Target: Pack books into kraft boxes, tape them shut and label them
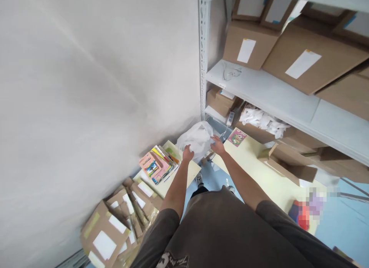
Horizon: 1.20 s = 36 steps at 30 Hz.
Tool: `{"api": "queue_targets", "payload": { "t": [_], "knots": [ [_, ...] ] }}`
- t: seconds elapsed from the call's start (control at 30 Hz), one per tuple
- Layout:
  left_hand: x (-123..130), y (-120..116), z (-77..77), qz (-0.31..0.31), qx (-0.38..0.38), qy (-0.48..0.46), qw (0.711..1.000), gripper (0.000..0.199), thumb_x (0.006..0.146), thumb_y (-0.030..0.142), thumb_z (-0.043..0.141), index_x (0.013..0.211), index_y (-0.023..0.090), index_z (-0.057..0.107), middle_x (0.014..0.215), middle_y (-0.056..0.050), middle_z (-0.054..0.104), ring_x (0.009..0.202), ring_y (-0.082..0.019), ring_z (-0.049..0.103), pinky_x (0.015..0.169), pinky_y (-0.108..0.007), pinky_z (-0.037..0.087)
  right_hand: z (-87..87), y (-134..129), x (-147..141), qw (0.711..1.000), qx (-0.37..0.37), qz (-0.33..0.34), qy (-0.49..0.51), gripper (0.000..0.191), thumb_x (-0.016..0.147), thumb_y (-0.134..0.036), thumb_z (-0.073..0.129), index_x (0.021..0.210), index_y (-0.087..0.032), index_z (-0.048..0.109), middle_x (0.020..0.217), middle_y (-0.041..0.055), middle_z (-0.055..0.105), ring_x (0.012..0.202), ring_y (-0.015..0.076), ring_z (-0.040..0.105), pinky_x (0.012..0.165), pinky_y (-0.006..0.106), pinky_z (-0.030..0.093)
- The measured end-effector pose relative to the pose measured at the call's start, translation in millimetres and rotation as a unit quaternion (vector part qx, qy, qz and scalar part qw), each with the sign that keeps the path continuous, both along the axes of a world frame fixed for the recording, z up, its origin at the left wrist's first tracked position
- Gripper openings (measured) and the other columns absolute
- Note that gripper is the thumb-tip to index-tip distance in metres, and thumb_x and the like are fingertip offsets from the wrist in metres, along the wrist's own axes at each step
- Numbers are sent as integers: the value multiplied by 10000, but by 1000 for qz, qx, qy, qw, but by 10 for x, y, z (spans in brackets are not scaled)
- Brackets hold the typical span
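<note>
A white, translucent plastic bag [196,139] bulges between the two tables, near the corner of the wall and the shelf. My left hand [188,153] is closed at its lower left edge, fingers gripping the plastic. On the bag's right side, my right hand [217,145] pinches the edge of the plastic. What the bag contains cannot be made out. Just left of my left hand, a stack of colourful books [155,166] lies on a small pale yellow table [193,171].
A pale yellow table [248,154] at the right bears a pink picture card [236,137] and an open cardboard box [288,164]. Metal shelving [268,87] with boxes rises behind it. Flattened cardboard [115,222] is piled at the lower left, beside the wall [86,87].
</note>
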<state>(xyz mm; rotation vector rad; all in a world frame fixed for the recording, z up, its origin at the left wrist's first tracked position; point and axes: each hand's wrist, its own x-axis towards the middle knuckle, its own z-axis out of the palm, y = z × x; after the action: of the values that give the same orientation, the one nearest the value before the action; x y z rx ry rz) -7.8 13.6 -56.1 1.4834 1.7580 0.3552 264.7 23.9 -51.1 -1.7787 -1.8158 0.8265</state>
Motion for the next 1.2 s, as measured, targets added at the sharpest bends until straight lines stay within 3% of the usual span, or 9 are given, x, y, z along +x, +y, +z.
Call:
{"api": "queue_targets", "payload": {
  "t": [0.13, 0.3, 0.5, 0.57, 0.63, 0.73, 0.83, 1.03, 1.2],
  "knots": [
    [-411, 360, -220, -3, 2, -7, 1000, 936, 817, 215, 734, 1676, 219, 363, 1699, -155, 437, 1587, -346, 394, 1300, -468, 356, -396, 172, -458, 997, -61, 37, -3, 602, 917, -232, 617, 1517, -197, 613, 1644, 127, 524, 1562, 296, 448, 1317, 488, 349],
    [-565, 747, -464, -5, 35, 18, 999, 953, 837, 167, 700, 1710, 244, 326, 1790, -107, 276, 1587, -361, 386, 1272, -442, 400, -1061, 353, -916, 988, -126, 93, -8, 640, 903, -218, 664, 1538, -185, 586, 1615, 156, 553, 1549, 311, 462, 1306, 509, 353],
    [-516, 776, -813, -44, 62, 29, 997, 928, 858, 171, 706, 1705, 265, 340, 1823, -71, 176, 1612, -380, 319, 1248, -451, 427, -1723, 531, -1191, 965, -225, 109, -83, 953, 738, -235, 893, 1606, -213, 501, 1697, 233, 418, 1513, 447, 481, 1212, 542, 436],
    [-510, 741, -882, -47, 63, 34, 996, 916, 855, 166, 708, 1696, 260, 358, 1821, -79, 179, 1609, -385, 323, 1262, -460, 412, -1840, 550, -1206, 963, -232, 106, -87, 962, 736, -226, 882, 1613, -207, 490, 1632, 266, 496, 1388, 441, 612, 1148, 536, 491],
    [-514, 703, -902, -44, 62, 37, 996, 904, 852, 151, 699, 1688, 251, 372, 1817, -88, 190, 1610, -384, 324, 1274, -470, 399, -1881, 543, -1195, 967, -217, 106, -83, 788, 794, -181, 795, 1549, -189, 570, 1437, 255, 675, 1246, 395, 711, 1095, 506, 530],
    [-522, 640, -849, -38, 52, 42, 997, 887, 849, 129, 682, 1679, 226, 386, 1805, -108, 226, 1616, -375, 318, 1282, -468, 392, -1786, 507, -1157, 972, -194, 114, -74, 483, 816, -91, 676, 1281, -196, 763, 1168, 183, 802, 1161, 352, 744, 1067, 471, 547],
    [-506, 562, -735, -36, 31, 49, 998, 857, 851, 136, 687, 1661, 206, 417, 1787, -130, 272, 1613, -376, 327, 1294, -471, 376, -1535, 485, -1113, 976, -176, 116, -59, 384, 781, -56, 634, 1089, -201, 813, 1101, 122, 824, 1134, 307, 747, 1071, 422, 551],
    [-315, 391, -417, -134, -2, 45, 990, 831, 784, 203, 825, 1569, 233, 554, 1739, -128, 385, 1619, -367, 324, 1309, -491, 349, -840, 525, -950, 989, -131, 60, -36, 404, 800, -106, 584, 1133, -175, 802, 967, 79, 829, 924, 243, 770, 939, 352, 600],
    [-113, 323, -20, -153, 78, 8, 985, 245, 919, 241, 720, 1154, 246, 788, 1308, -88, 768, 1423, -279, 590, 1313, -465, 345, -184, 488, -666, 996, -69, 5, 61, 310, 862, -226, 658, 1134, -224, 806, 904, 26, 820, 871, 220, 768, 910, 346, 611]
  ]
}}
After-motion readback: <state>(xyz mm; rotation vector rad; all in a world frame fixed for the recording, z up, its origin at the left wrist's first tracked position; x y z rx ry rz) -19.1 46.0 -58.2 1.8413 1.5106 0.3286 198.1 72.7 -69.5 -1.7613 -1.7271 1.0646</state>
